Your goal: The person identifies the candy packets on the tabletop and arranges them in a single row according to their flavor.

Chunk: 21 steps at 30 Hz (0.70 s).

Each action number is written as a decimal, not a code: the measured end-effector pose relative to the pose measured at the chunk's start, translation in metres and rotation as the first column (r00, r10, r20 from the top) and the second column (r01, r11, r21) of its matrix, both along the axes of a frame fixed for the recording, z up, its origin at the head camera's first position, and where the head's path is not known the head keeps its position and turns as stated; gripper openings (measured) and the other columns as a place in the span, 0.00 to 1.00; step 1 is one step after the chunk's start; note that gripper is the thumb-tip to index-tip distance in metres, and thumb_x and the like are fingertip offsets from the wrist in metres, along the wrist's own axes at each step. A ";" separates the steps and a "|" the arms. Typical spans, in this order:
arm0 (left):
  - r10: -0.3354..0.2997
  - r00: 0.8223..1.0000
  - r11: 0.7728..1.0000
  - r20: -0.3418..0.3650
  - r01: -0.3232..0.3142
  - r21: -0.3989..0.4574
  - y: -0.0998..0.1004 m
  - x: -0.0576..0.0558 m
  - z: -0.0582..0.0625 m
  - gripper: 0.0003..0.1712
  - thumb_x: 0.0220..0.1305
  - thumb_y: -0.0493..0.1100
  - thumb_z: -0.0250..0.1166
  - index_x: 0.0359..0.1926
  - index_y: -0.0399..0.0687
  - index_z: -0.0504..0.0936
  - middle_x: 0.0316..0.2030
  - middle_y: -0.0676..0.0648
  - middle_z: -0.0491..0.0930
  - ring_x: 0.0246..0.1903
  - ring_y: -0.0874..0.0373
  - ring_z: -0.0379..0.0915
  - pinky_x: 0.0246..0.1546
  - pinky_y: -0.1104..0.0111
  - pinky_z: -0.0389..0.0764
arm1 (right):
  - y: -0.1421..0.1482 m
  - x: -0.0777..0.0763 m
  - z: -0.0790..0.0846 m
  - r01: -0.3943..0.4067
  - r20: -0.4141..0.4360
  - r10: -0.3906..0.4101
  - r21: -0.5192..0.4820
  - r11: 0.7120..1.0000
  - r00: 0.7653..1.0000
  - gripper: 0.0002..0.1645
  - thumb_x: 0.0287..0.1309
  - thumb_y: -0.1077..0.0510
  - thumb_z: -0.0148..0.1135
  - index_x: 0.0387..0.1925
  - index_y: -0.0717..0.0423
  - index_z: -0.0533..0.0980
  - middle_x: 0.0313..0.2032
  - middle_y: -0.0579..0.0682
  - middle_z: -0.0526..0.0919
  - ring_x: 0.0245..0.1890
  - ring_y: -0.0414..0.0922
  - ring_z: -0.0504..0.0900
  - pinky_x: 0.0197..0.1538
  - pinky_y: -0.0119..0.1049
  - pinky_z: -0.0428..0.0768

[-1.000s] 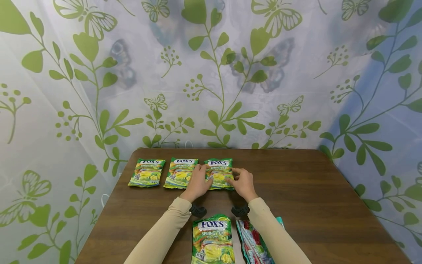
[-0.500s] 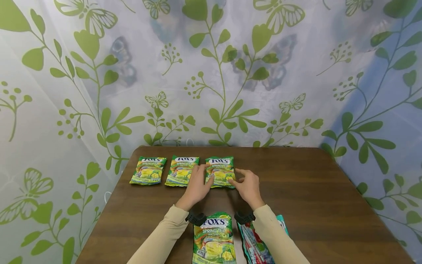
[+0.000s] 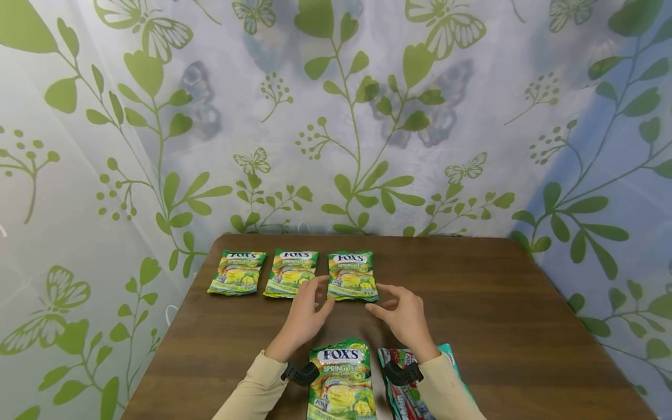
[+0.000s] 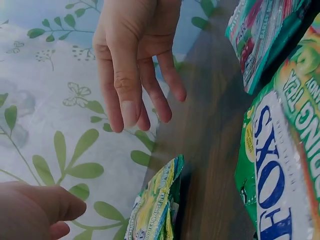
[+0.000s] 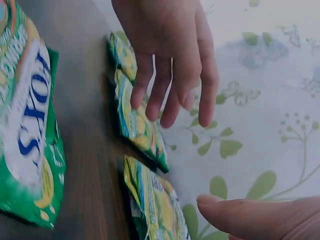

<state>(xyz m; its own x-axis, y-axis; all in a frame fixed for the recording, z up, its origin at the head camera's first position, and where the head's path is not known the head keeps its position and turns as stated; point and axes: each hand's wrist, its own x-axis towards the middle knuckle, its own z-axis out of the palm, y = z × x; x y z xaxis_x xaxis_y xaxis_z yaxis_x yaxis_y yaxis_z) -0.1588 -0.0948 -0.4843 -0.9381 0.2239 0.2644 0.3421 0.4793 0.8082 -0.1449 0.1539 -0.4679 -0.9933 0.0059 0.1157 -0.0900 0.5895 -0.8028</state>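
Observation:
Three green-and-yellow Fox's Spring Tea candy bags lie in a row along the back left of the table. The rightmost candy bag (image 3: pixel 352 274) lies between my two hands. My left hand (image 3: pixel 304 315) is just off its lower left corner, fingers relaxed and holding nothing, and it overlaps the middle candy bag (image 3: pixel 289 271) in the head view. At the lower right corner, my right hand (image 3: pixel 404 315) has its fingers loosely bent with nothing between them. In the left wrist view, fingers and thumb hang apart above the small bag (image 4: pixel 157 205).
A larger Fox's Spring Tea bag (image 3: pixel 341 379) lies near the front, between my forearms. Beside it is a teal berry candy bag (image 3: pixel 401 396), partly under my right forearm. The leftmost small bag (image 3: pixel 238 272) is near the wooden table's (image 3: pixel 472 315) left edge. A leaf-patterned curtain (image 3: pixel 336 116) hangs behind.
Both hands have come away from the rightmost small bag and drawn back toward me, spreading slightly apart. The bag stays in line with the other two.

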 end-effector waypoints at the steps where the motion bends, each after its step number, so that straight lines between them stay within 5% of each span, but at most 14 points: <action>1: -0.005 1.000 1.000 -0.011 0.005 0.001 -0.001 0.002 0.000 0.27 0.79 0.36 0.66 0.74 0.36 0.73 0.56 0.33 0.76 0.52 0.37 0.75 0.50 0.44 0.84 | -0.001 0.003 0.001 -0.009 0.003 0.009 -0.008 1.000 1.000 0.33 0.63 0.55 0.83 0.67 0.57 0.84 0.64 0.63 0.84 0.48 0.57 0.90 0.40 0.48 0.89; 11: -0.015 0.999 1.000 0.028 0.015 -0.008 -0.008 0.025 0.005 0.26 0.80 0.38 0.67 0.74 0.40 0.76 0.54 0.37 0.78 0.50 0.41 0.78 0.48 0.53 0.86 | -0.010 0.031 0.005 -0.059 0.098 0.072 -0.122 0.991 0.993 0.31 0.61 0.53 0.84 0.65 0.51 0.86 0.59 0.58 0.87 0.43 0.48 0.90 0.32 0.41 0.85; 21: -0.069 0.990 0.997 0.125 0.064 0.042 -0.020 0.049 0.004 0.27 0.81 0.43 0.67 0.75 0.43 0.76 0.54 0.39 0.78 0.52 0.40 0.78 0.49 0.59 0.86 | -0.007 0.058 0.000 -0.067 0.137 0.086 -0.137 0.988 0.987 0.30 0.59 0.54 0.85 0.63 0.50 0.87 0.57 0.59 0.88 0.42 0.47 0.90 0.36 0.42 0.88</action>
